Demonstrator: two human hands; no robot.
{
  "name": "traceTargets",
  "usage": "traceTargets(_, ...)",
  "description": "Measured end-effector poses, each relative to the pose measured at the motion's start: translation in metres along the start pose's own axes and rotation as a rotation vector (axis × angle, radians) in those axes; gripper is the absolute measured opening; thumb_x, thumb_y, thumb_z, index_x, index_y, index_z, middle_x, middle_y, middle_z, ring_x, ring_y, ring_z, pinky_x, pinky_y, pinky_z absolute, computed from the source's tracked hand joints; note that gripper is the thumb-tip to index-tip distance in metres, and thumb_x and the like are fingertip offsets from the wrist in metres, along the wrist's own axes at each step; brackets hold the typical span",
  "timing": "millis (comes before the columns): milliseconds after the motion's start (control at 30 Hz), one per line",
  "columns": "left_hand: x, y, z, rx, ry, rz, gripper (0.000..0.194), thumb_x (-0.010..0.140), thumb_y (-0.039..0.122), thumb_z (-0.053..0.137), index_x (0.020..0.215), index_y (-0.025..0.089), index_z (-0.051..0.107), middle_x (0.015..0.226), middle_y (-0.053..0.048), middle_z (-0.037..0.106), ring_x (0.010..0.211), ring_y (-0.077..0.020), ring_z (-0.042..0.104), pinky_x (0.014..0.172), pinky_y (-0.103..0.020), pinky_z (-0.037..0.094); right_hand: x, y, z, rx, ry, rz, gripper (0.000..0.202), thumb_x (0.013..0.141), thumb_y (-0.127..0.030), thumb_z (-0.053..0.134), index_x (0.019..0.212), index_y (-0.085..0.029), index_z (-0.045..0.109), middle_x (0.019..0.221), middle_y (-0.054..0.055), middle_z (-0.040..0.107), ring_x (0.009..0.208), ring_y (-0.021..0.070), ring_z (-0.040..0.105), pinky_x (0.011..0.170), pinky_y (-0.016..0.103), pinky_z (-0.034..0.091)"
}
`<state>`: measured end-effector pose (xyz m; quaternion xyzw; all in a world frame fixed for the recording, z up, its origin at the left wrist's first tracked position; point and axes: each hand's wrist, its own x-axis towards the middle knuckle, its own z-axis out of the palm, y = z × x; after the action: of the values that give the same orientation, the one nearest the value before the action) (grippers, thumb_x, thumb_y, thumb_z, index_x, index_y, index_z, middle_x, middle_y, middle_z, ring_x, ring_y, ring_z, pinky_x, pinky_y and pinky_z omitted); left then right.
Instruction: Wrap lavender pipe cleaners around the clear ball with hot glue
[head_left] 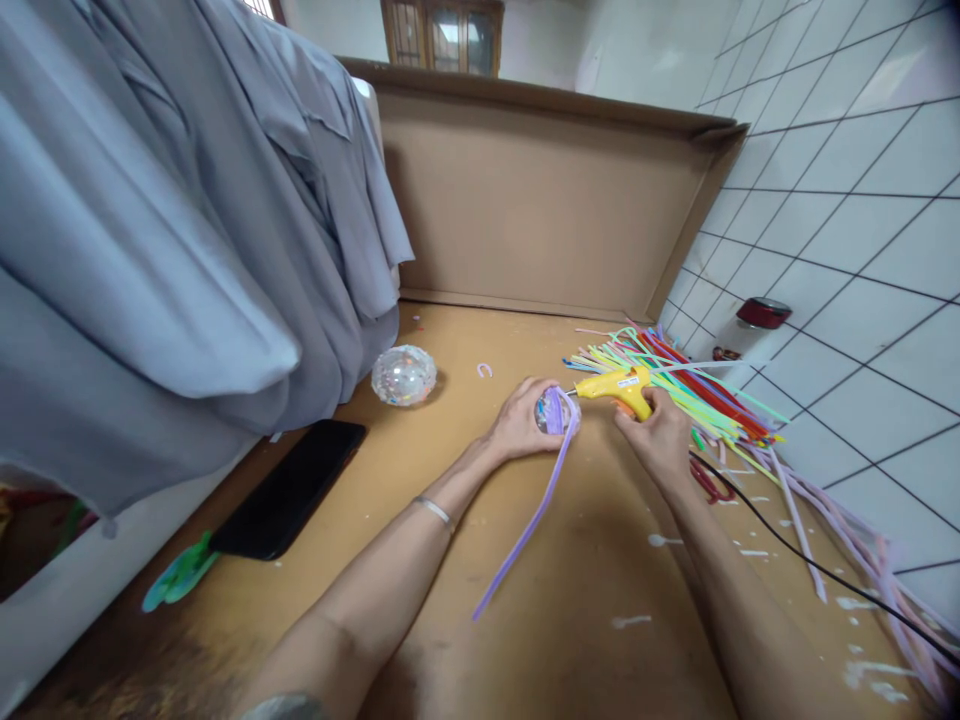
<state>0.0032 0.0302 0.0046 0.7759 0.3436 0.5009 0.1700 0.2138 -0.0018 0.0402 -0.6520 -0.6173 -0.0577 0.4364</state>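
Glue gun nozzle met a purple-wrapped ball between two hands

Nearest the viewer, the bench (pixel 450 655) carried whitish spots and smears on its right side. A leaf-shaped green and blue piece (pixel 178 575) lay at the left, just beside the lower end of a dark phone (pixel 289 492). On the right, a black cord (pixel 795 545) ran past loose pale-purple strips (pixel 814 505).

Farther in, the left hand (pixel 521 420) was curled around a small clear ball (pixel 576 424), thumb and fingers gripping its left side. A purple fuzzy strip (pixel 551 485) lay over the ball, its free end trailing down toward the viewer. The right hand (pixel 664 430) was closed around the handle of a yellow glue gun (pixel 611 388). The gun's nozzle pointed left and reached the strip at the ball's upper edge; whether they touched could not be told.

Beyond the hands, a larger clear ball (pixel 404 376) rested to the left, with a small pink curved piece (pixel 484 370) to its right. A heap of multicolored strips (pixel 697 395) spread beside the tiled wall (pixel 862 240). Gray cloth (pixel 187 250) hung at the left, and a cardboard panel (pixel 525 200) stood across the back, below a brown-framed window (pixel 448 35).
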Motion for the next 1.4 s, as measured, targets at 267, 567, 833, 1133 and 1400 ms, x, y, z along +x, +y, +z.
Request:
traceTargets(267, 0.0003, -0.0012, 0.0000, -0.001, -0.007, 0.004, 0.073, 0.053, 0.037, 0.081, 0.118, 0.018, 0.054, 0.117, -0.011, 0.059, 0.109, -0.0264, 0.059, 0.099, -0.041, 0.048, 0.0011, -0.0024, -0.0030, 0.019, -0.024, -0.003, 0.037, 0.065, -0.051, 0.055, 0.084, -0.019, 0.057, 0.070, 0.003, 0.060, 0.061, 0.0189, 0.052, 0.060, 0.030, 0.038)
traceTargets(567, 0.0000, -0.0021, -0.0004, 0.002, -0.007, 0.003, 0.073, 0.053, 0.036, 0.081, 0.118, 0.015, 0.055, 0.117, -0.013, 0.060, 0.109, -0.0269, 0.059, 0.099, -0.041, 0.049, 0.0026, -0.0003, -0.0036, 0.006, -0.019, -0.018, 0.038, 0.066, -0.051, 0.055, 0.085, -0.019, 0.057, 0.071, 0.004, 0.060, 0.062, 0.0195, 0.053, 0.060, 0.029, 0.038)
traceTargets(833, -0.0003, -0.0038, -0.0003, 0.003, -0.012, -0.004, 0.073, 0.053, 0.036, 0.081, 0.118, 0.017, 0.054, 0.117, -0.011, 0.059, 0.110, -0.0266, 0.059, 0.099, -0.041, 0.049, 0.0036, 0.0005, -0.0043, 0.014, -0.012, -0.041, 0.037, 0.067, -0.053, 0.056, 0.082, -0.019, 0.057, 0.070, 0.004, 0.060, 0.061, 0.0187, 0.052, 0.059, 0.029, 0.038)
traceTargets(1133, -0.0005, -0.0046, 0.0001, -0.008, -0.015, -0.008, 0.073, 0.053, 0.038, 0.080, 0.119, 0.019, 0.054, 0.118, -0.011, 0.059, 0.110, -0.0267, 0.058, 0.099, -0.041, 0.048, 0.0043, 0.0014, -0.0056, 0.026, -0.031, -0.039, 0.037, 0.068, -0.053, 0.056, 0.083, -0.019, 0.058, 0.071, 0.004, 0.061, 0.064, 0.0203, 0.054, 0.060, 0.030, 0.039)
traceTargets(1400, -0.0005, -0.0042, 0.0006, -0.007, -0.007, 0.002, 0.072, 0.054, 0.037, 0.080, 0.118, 0.018, 0.054, 0.118, -0.011, 0.059, 0.110, -0.0261, 0.058, 0.099, -0.040, 0.048, 0.0042, 0.0005, -0.0038, 0.001, -0.031, 0.004, 0.037, 0.065, -0.052, 0.056, 0.083, -0.019, 0.058, 0.073, 0.005, 0.062, 0.065, 0.0208, 0.055, 0.062, 0.031, 0.040)
